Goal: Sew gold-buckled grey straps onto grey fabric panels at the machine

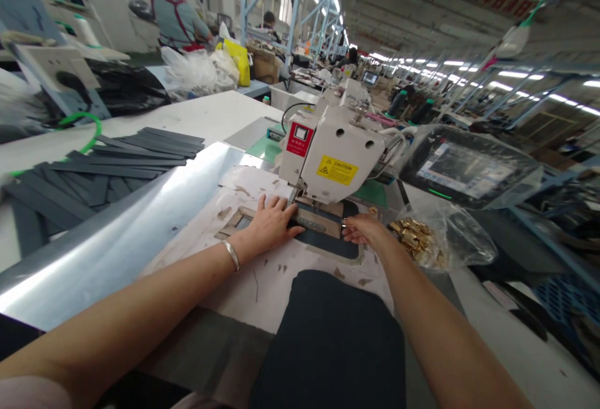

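Note:
My left hand (272,224) lies flat with fingers stretched out on the paper-covered template (262,277), its fingertips touching a dark strip under the head of the white sewing machine (335,156). My right hand (363,229) is on the other side of the needle area, fingers curled in a pinch at the edge of the dark navy piece (328,243); what it grips is too small to make out. A large dark navy panel (332,340) lies in front of me between my forearms. A silver bracelet (231,254) is on my left wrist.
A clear bag of gold metal fittings (422,240) sits right of the machine, below a plastic-wrapped control screen (464,168). Several dark strips (107,168) are stacked on the white table at left. A shiny metal sheet (117,234) slopes beside the template. A person (175,9) stands far back.

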Tool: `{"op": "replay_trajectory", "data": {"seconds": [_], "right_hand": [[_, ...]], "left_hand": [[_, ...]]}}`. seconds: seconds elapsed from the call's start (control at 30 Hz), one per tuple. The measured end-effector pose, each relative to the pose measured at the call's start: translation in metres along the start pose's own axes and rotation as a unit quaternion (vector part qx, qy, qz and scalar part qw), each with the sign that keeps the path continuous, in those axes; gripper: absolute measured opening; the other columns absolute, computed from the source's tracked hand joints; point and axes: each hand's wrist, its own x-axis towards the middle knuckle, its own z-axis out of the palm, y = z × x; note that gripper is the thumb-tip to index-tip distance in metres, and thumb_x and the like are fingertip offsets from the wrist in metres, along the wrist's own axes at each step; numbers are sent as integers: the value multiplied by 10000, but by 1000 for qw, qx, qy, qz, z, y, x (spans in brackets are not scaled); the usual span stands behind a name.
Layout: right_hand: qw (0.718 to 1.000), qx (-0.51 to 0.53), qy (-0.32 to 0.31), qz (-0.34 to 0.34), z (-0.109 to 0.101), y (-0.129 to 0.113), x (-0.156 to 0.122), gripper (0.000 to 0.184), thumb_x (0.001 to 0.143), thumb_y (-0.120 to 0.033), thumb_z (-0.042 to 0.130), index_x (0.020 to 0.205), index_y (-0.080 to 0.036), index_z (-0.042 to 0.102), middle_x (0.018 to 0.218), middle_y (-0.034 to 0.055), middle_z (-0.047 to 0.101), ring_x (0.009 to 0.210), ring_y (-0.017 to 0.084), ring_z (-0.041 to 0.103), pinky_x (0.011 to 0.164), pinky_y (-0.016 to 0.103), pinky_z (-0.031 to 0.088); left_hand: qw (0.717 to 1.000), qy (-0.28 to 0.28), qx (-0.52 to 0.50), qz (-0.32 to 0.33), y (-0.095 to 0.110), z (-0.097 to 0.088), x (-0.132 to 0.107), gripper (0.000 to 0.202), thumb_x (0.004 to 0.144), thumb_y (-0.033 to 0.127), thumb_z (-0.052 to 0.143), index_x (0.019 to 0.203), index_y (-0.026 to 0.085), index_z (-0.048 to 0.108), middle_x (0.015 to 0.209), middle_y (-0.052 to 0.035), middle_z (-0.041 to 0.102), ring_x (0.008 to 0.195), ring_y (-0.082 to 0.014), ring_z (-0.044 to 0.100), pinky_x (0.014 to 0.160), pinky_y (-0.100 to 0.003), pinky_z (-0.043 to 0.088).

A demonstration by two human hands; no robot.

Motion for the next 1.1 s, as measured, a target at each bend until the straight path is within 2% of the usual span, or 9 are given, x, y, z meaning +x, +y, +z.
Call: {"op": "replay_trajectory", "data": {"seconds": [0.23,0.4,0.53,0.73,0.83,0.93,1.0,1.1], "right_hand": [[1000,11,10,1,-27,23,6,91,857,-159,586,774,-151,549,577,13,652,464,112,617,485,202,453],[1000,14,17,5,-44,36,7,96,853,-174,607,776,-154,553,583,12,652,479,111,623,495,198,449],[1000,14,16,1,-48,38,4,107,880,-182,579,779,-153,555,596,14,656,496,113,632,502,201,452],[1000,18,22,-14,-44,38,3,113,894,-175,564,783,-154,552,603,9,652,491,105,626,497,196,453],[999,20,29,-22,-44,40,1,122,896,-177,567,777,-161,542,598,0,646,487,93,619,492,182,447],[999,15,21,-20,-44,43,-6,143,879,-208,602,761,-172,529,586,1,648,488,104,625,479,179,443],[999,18,5,-32,-44,46,-11,150,859,-215,628,757,-175,526,592,4,654,491,110,630,471,177,440],[997,32,13,-72,-41,47,-15,158,841,-194,636,741,-180,514,577,-9,641,452,91,598,433,158,400]], "left_hand": [[999,-22,-33,35,14,2,1,445,899,516,541,1250,243,534,1251,-99,553,1213,-322,455,1084,-655,195],[998,-21,-28,48,32,6,3,484,892,515,552,1297,253,511,1261,-106,543,1208,-329,460,1073,-656,228],[999,-17,-26,43,39,9,2,498,888,507,559,1305,239,507,1265,-119,540,1209,-327,460,1080,-645,236],[997,-37,-41,52,34,5,-1,512,911,471,534,1370,259,458,1326,-126,506,1262,-330,435,1085,-665,214],[997,-43,-46,50,36,-6,-8,456,913,380,546,1337,223,489,1258,-128,538,1207,-301,494,1106,-626,219],[995,-38,-56,68,47,-20,-21,302,914,335,548,1174,187,593,1137,-110,588,1109,-267,554,1111,-555,261],[988,-47,-84,117,58,-28,-30,284,915,388,555,1092,176,623,1083,-101,603,1044,-247,577,1051,-469,368],[967,-80,-123,208,75,-35,-41,410,872,498,602,1110,165,618,1072,-104,610,1005,-238,586,931,-369,456]]}}
